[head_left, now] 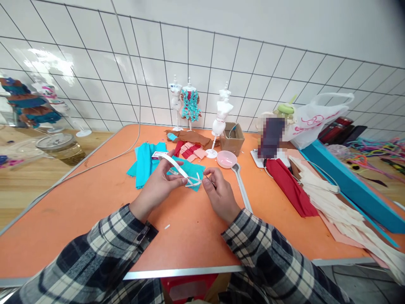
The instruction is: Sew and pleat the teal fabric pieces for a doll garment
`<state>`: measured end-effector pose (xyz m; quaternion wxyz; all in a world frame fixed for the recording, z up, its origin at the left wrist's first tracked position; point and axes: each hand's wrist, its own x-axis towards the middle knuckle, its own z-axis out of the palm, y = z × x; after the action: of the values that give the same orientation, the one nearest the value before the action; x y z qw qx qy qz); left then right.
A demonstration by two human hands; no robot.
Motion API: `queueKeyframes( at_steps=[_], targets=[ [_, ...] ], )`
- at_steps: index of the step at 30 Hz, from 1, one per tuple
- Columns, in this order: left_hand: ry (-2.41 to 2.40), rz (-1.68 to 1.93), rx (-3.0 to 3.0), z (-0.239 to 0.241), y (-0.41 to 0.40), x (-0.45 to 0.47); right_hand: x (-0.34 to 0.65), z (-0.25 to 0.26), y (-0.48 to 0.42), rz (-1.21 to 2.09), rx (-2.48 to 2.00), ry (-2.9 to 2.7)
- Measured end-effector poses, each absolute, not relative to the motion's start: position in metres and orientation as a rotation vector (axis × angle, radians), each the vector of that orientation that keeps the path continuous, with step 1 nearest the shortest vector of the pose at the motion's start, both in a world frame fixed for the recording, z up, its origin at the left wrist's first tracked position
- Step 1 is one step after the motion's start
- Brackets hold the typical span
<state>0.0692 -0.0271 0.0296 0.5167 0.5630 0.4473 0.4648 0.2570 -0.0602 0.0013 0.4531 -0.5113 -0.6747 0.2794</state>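
A narrow white strip is pinched between the thumb and fingers of my left hand. It loops over my fingers, and its lower end splits into thin branching strands. Close to those strands, my right hand is closed around a thin dark tool, mostly hidden by the fingers; its exact kind is unclear. Under and behind both hands lies turquoise cloth, with a small white-and-dark box on top. Pink and red cloth strips rest just beyond.
On the orange tabletop stand a white mini dress form, a pink bowl, a grey ruler-like strip and a cardboard box. Red cloth and cream cloth lie right. A cable crosses the left.
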Motion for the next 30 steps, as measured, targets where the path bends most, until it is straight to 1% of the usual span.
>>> queueKeyframes(
  at_steps=[2,5,12,23,30],
  targets=[
    [1.095,1.154,1.336,0.029,-0.026,0.069,0.257,0.001,-0.061,0.797,-1.242,-1.725],
    [1.082,1.160,1.323,0.029,-0.026,0.069,0.256,-0.002,-0.061,0.873,-1.248,-1.806],
    [1.030,1.106,1.304,0.029,-0.028,0.069,0.254,-0.005,-0.060,0.796,-1.379,-1.925],
    [1.085,1.034,1.362,0.031,-0.032,0.073,0.248,-0.005,-0.064,0.799,-1.366,-1.902],
    [1.046,1.063,1.437,0.024,-0.034,0.075,0.245,-0.007,-0.065,0.768,-1.365,-1.827]
  ],
)
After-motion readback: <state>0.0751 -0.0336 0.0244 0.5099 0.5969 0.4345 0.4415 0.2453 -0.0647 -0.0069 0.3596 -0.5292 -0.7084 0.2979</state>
